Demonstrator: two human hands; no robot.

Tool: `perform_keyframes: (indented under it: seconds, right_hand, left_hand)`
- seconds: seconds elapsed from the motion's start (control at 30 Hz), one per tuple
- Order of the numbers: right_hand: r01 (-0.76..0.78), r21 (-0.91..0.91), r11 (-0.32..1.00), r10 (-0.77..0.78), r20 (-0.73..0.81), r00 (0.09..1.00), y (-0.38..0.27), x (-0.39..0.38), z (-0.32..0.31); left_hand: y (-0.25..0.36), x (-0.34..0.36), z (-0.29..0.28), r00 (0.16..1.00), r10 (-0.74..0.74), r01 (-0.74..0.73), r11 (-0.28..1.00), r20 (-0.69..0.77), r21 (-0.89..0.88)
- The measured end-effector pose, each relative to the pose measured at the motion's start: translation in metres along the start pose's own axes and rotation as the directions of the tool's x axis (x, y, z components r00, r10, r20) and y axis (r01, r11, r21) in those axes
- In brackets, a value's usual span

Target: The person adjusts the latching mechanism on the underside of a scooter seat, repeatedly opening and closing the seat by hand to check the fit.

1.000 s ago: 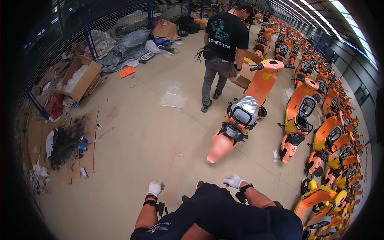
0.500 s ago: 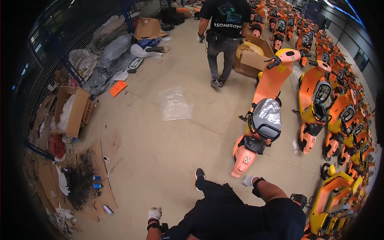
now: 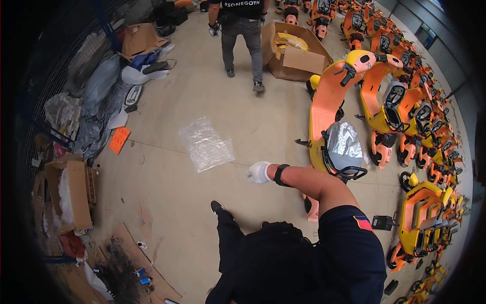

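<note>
One view, from my head.
It looks steeply down past my dark-trousered legs onto the grey concrete floor, orange scooter bodies lining my right.

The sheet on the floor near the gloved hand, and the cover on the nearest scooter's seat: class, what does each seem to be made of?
The sheet looks like thin clear plastic film: the floor shows through and it is crinkled. The seat cover looks like silvery plastic wrap, glossy and wrinkled; it could be foil. The right hand, in a white glove, touches neither.

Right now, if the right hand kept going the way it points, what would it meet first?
The right hand points left, toward the clear plastic bag on the floor; likely that first, though depth is unclear.
</note>
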State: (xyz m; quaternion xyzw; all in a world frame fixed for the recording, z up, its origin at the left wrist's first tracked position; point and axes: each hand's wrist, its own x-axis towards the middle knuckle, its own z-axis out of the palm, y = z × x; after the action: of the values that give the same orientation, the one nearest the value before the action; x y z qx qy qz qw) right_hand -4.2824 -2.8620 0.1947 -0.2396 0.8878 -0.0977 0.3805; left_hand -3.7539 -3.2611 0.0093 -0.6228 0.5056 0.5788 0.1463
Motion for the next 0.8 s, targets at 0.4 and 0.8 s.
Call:
perform_keyframes:
  seconds: [0.4,0.8]
  right_hand:
    - [-0.537,0.843,0.040,0.620,0.400,0.675,0.034,-0.099,0.214]
    - [-0.365,0.931,-0.025,0.489,0.330,0.807,0.070,0.075,0.120]
  left_hand:
    - [0.564,0.074,0.076,0.863,0.486,-0.482,0.705,0.140,0.520]
    - [0.697,0.009,0.343,0.722,0.443,-0.692,0.441,0.532,0.571]
